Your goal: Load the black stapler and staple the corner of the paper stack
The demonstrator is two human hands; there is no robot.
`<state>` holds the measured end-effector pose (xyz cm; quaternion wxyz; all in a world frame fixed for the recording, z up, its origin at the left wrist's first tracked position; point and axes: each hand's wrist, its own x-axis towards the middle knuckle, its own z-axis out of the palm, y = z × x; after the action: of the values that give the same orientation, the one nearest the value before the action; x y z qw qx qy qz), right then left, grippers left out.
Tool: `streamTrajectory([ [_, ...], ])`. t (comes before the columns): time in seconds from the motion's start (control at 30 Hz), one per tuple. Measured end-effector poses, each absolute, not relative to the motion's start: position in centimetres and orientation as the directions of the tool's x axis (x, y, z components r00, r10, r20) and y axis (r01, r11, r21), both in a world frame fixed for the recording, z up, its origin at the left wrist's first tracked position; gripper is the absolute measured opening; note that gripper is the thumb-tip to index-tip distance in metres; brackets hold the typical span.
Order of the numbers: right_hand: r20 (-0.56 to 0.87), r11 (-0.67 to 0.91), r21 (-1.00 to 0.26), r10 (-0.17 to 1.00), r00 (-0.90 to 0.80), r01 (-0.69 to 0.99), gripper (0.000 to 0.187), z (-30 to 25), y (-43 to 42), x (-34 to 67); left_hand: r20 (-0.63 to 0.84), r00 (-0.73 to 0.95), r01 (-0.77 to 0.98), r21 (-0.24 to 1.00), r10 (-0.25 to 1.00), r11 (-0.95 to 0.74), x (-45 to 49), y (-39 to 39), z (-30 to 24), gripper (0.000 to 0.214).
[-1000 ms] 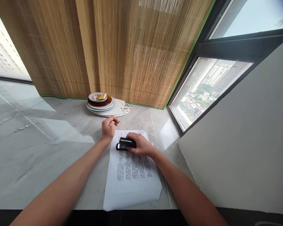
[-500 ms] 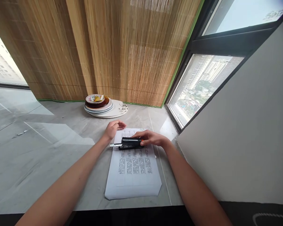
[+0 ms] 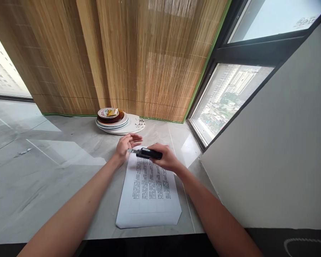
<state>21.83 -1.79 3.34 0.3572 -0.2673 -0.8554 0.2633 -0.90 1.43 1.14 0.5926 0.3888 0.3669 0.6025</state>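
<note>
A black stapler (image 3: pixel 149 153) with a silver metal strip jutting from its left end is in my right hand (image 3: pixel 166 157), whose fingers wrap round its right end. It is held above the upper part of a printed sheet of paper (image 3: pixel 149 210), which lies on the grey counter and has its near corners cut off. Beside the sheet's far left corner is my left hand (image 3: pixel 126 144), fingers stretched out, nothing visible in them. The metal strip's tip comes near the left hand; whether they touch I cannot tell.
A stack of plates (image 3: pixel 113 123) stands at the back of the grey tiled counter (image 3: pixel 56 192), in front of a bamboo blind (image 3: pixel 128 57). On the right are a window (image 3: pixel 230 96) and a white wall (image 3: pixel 278 142). A small shiny patch (image 3: pixel 24 152) shows at left.
My right hand has lifted the stapler off the paper and moved it farther away, tilting it. My left hand has shifted slightly left, its fingers more spread. The paper has slid slightly left.
</note>
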Motion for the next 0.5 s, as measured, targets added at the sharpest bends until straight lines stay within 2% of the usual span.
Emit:
streamTrajectory([
  [0.1, 0.556, 0.753, -0.43, 0.655, -0.511, 0.498, 0.045, 3.5, -1.87, 21.83, -0.081, 0.151, -0.569, 0.808, 0.985, 0.153, -1.06, 1.16, 1.73, 0.031],
  [0.17, 0.541, 0.76, -0.245, 0.623, -0.565, 0.602, 0.05, 3.49, -1.9, 21.73, -0.127, 0.278, -0.574, 0.772, 0.952, 0.271, -1.24, 1.07, 1.82, 0.042],
  [0.23, 0.503, 0.769, -0.106, 0.588, -0.633, 0.631, 0.049, 3.42, -1.91, 21.6, -0.166, 0.35, -0.555, 0.756, 0.922, 0.347, -1.38, 1.08, 1.73, 0.05],
  [0.37, 0.463, 0.777, -0.013, 0.562, -0.685, 0.629, 0.041, 3.33, -1.79, 21.35, -0.233, 0.354, -0.576, 0.708, 0.906, 0.408, -1.4, 1.31, 1.36, 0.051],
  [0.5, 0.491, 0.753, 0.123, 0.52, -0.699, 0.646, 0.041, 3.24, -1.58, 21.19, -0.226, 0.352, -0.592, 0.698, 0.908, 0.403, -1.34, 1.57, 1.23, 0.044],
])
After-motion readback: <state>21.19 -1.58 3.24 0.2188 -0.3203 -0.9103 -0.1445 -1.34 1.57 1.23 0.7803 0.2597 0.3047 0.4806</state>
